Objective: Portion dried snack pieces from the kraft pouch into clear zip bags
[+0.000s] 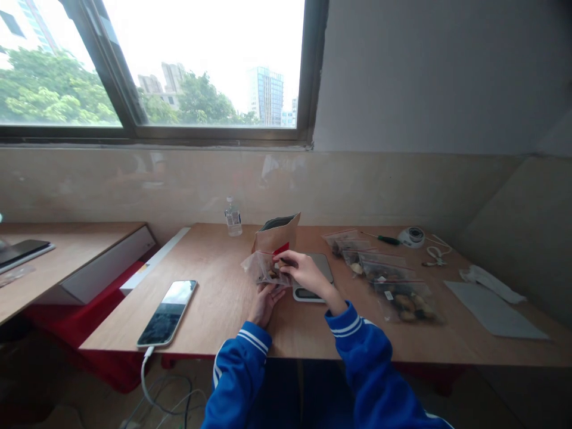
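clear bag [263, 269] of snacks, both hands

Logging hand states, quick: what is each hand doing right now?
Left hand: holding the clear zip bag from below.
Right hand: pinching the same bag's top.

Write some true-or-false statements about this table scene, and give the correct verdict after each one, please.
1. The left hand and the right hand both hold a small clear bag. True.
2. The phone lies to the right of the hands. False: it lies to their left.
3. The brown paper pouch stands open behind the small clear bag. True.
4. The water bottle lies on its side. False: it stands upright.
5. Filled clear bags lie in a row on the right. True.
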`<act>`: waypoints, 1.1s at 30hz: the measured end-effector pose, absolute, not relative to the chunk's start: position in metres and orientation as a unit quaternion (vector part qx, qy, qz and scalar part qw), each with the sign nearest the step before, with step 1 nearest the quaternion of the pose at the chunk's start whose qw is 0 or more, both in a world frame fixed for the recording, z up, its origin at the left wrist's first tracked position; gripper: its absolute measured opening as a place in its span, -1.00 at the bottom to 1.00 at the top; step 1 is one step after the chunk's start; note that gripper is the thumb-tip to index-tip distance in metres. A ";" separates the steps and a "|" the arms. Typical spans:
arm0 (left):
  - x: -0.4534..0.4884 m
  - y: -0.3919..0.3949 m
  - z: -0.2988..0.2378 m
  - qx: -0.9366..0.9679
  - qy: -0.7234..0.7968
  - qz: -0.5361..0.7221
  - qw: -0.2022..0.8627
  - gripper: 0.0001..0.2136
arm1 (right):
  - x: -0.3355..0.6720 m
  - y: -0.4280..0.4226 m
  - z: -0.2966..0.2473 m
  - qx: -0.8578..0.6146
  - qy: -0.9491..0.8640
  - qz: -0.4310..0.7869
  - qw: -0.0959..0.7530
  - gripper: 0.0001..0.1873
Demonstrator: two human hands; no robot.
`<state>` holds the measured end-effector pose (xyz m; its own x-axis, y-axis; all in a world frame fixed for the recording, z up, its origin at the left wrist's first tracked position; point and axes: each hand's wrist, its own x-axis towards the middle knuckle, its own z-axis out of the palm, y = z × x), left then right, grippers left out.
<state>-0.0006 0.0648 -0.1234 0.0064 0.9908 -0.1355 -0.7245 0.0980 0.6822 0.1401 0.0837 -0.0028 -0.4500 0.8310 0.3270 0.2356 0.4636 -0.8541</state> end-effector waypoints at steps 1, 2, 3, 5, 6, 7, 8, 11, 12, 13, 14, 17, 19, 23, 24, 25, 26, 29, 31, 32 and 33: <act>0.000 0.065 -0.124 0.217 0.312 0.634 0.673 -0.72 | 0.144 0.089 0.000 -0.339 -0.745 0.403 0.409 -0.77; 0.000 0.065 -0.125 0.215 0.319 0.633 0.672 -0.73 | 0.148 0.094 0.006 -0.324 -0.728 0.425 0.429 -0.76; 0.000 0.065 -0.125 0.214 0.325 0.632 0.670 -0.74 | 0.151 0.101 0.015 -0.305 -0.712 0.445 0.449 -0.74; -0.001 0.066 -0.127 0.212 0.332 0.628 0.671 -0.75 | 0.153 0.114 0.040 -0.262 -0.689 0.456 0.499 -0.68; -0.001 0.066 -0.128 0.211 0.331 0.627 0.672 -0.75 | 0.152 0.121 0.054 -0.240 -0.683 0.442 0.530 -0.67; -0.001 0.066 -0.128 0.211 0.330 0.626 0.674 -0.76 | 0.148 0.127 0.068 -0.220 -0.681 0.418 0.560 -0.68; -0.001 0.066 -0.129 0.211 0.327 0.626 0.676 -0.76 | 0.143 0.134 0.079 -0.205 -0.685 0.385 0.583 -0.68; -0.002 0.066 -0.130 0.207 0.319 0.630 0.677 -0.77 | 0.121 0.152 0.092 -0.191 -0.747 0.293 0.566 -0.70; -0.002 0.065 -0.130 0.204 0.317 0.633 0.676 -0.77 | 0.115 0.156 0.088 -0.191 -0.777 0.272 0.535 -0.70; -0.002 0.065 -0.130 0.201 0.316 0.635 0.675 -0.77 | 0.109 0.159 0.082 -0.192 -0.803 0.258 0.502 -0.69; -0.002 0.065 -0.130 0.198 0.317 0.637 0.674 -0.78 | 0.105 0.162 0.074 -0.196 -0.820 0.248 0.478 -0.66; -0.002 0.065 -0.129 0.195 0.322 0.633 0.676 -0.78 | 0.101 0.162 0.055 -0.210 -0.828 0.234 0.464 -0.61; -0.002 0.065 -0.129 0.198 0.323 0.631 0.677 -0.77 | 0.103 0.160 0.051 -0.217 -0.825 0.231 0.467 -0.62; -0.001 0.065 -0.127 0.197 0.326 0.632 0.675 -0.77 | 0.109 0.159 0.055 -0.209 -0.809 0.272 0.478 -0.67; -0.001 0.065 -0.126 0.195 0.328 0.632 0.675 -0.79 | 0.110 0.160 0.055 -0.204 -0.802 0.288 0.482 -0.67; -0.001 0.065 -0.126 0.193 0.330 0.631 0.675 -0.80 | 0.111 0.160 0.055 -0.200 -0.796 0.303 0.485 -0.68; 0.000 0.065 -0.125 0.189 0.332 0.631 0.675 -0.81 | 0.111 0.161 0.055 -0.195 -0.794 0.314 0.483 -0.68; 0.000 0.065 -0.125 0.186 0.333 0.631 0.676 -0.83 | 0.112 0.159 0.055 -0.185 -0.801 0.321 0.470 -0.69; 0.000 0.065 -0.125 0.190 0.331 0.633 0.673 -0.82 | 0.112 0.156 0.056 -0.181 -0.800 0.321 0.473 -0.70; 0.000 0.065 -0.125 0.193 0.330 0.635 0.672 -0.82 | 0.112 0.155 0.056 -0.179 -0.796 0.326 0.478 -0.72; 0.000 0.065 -0.125 0.195 0.330 0.635 0.671 -0.81 | 0.112 0.154 0.057 -0.178 -0.788 0.335 0.486 -0.73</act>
<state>-0.0003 0.0652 -0.1249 -0.0237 0.9807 -0.1943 -0.7234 0.1174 0.6804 0.1119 0.1535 0.0565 -0.4647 0.6053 0.6462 -0.0447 0.7129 -0.6999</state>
